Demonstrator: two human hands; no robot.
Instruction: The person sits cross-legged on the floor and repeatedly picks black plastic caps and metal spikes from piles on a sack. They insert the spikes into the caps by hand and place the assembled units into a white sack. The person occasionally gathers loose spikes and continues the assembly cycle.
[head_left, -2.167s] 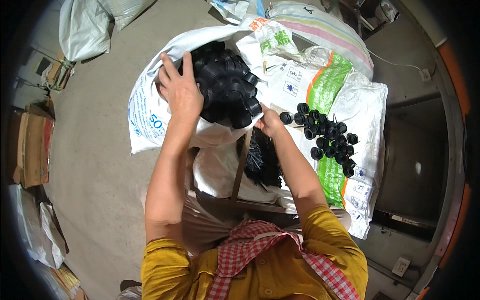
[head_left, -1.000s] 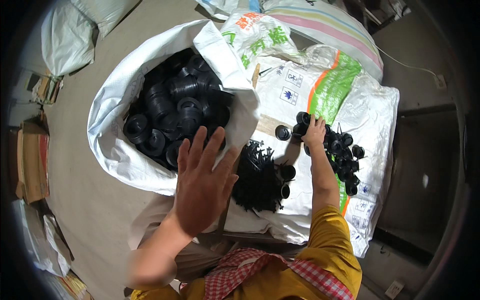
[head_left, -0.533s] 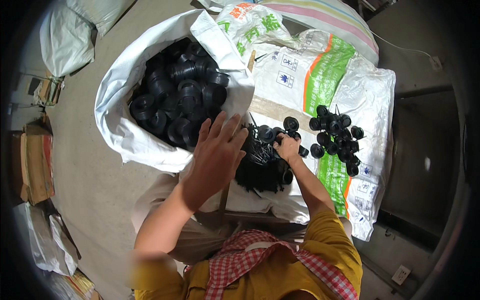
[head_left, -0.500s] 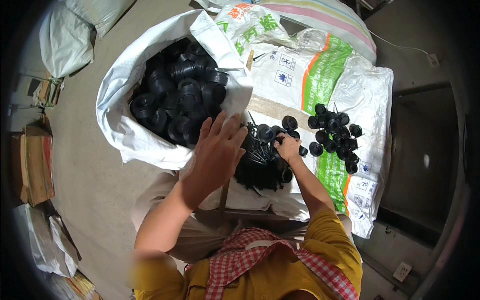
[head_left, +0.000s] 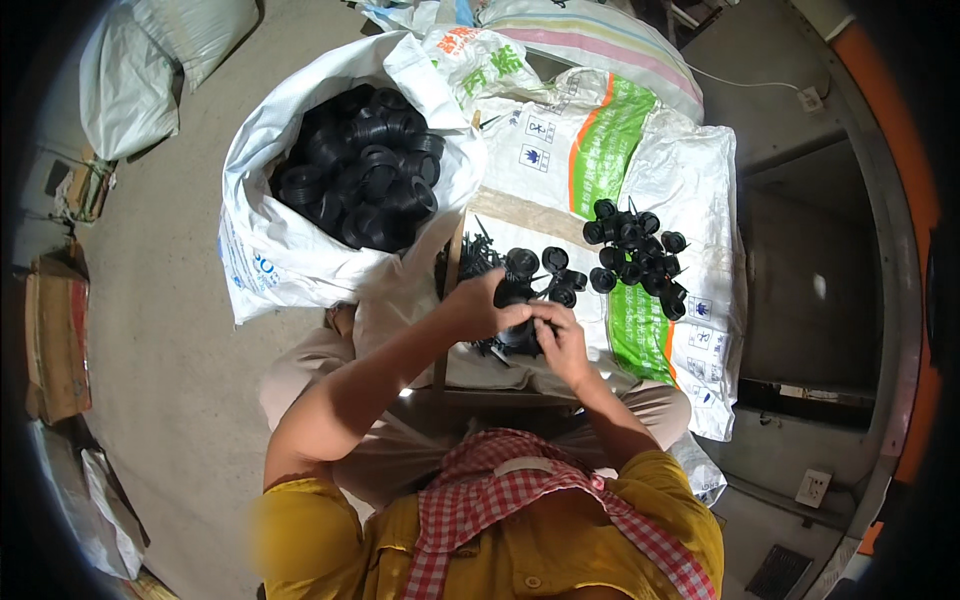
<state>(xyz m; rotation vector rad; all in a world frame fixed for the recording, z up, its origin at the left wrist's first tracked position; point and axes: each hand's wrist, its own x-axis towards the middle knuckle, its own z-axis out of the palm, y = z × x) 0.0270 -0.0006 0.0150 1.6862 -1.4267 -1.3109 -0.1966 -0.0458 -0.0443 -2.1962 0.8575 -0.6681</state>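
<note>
My left hand (head_left: 480,307) and my right hand (head_left: 561,340) meet over a pile of thin black plastic spikes (head_left: 480,245). Both have their fingers closed and bent toward each other. Dark parts lie right behind the fingertips, so what is pinched there is hard to make out. Just beyond the hands sit a few round black plastic caps (head_left: 521,262). A cluster of similar caps, some with thin spikes sticking out (head_left: 640,255), rests farther right on the white and green woven sack (head_left: 690,190).
At the left stands an open white sack (head_left: 290,275) full of ribbed black plastic rings (head_left: 375,170). A wooden strip (head_left: 535,215) shows between the sheets on the work surface. Stuffed sacks (head_left: 600,40) lie at the back; a cardboard box (head_left: 58,340) stands far left.
My left hand has come down from beside the open sack, its spread fingers now closed. The right hand has drawn back from the caps to meet it. The view has shifted.
</note>
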